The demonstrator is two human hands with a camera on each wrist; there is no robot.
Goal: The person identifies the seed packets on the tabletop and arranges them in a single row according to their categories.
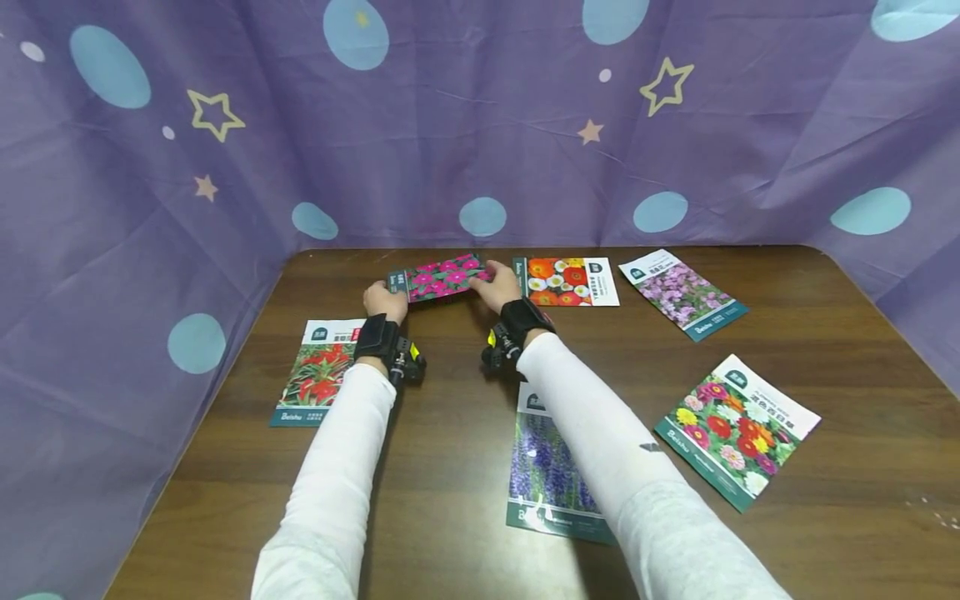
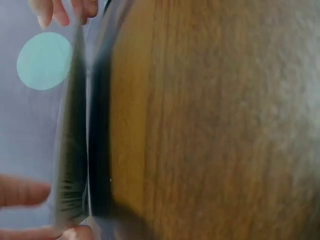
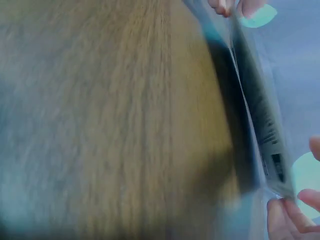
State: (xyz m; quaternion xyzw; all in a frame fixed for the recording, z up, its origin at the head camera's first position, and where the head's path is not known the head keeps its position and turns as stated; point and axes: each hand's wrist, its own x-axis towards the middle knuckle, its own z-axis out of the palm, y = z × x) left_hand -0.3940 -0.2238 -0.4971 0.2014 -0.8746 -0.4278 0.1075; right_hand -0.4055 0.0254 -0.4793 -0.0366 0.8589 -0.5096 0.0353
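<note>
Both hands hold a seed packet (image 1: 442,277) with pink flowers near the table's back edge. The left hand (image 1: 386,302) pinches its left end, and the right hand (image 1: 497,287) pinches its right end. Turned sideways and flat in the wrist views, the packet (image 2: 75,135) shows its printed back near the table's edge. In the right wrist view, thumb and fingers of the right hand (image 3: 295,217) grip a corner by a small dark printed block. Just right of the right hand lies a packet with orange and white flowers (image 1: 567,282).
A red-flower packet (image 1: 318,375) lies partly behind the left forearm. The right forearm partly covers a purple-flower packet (image 1: 551,467). On the right lie a lilac-flower packet (image 1: 682,293) and a mixed-colour flower packet (image 1: 738,433). A purple curtain (image 1: 480,125) hangs behind the wooden table (image 1: 442,500).
</note>
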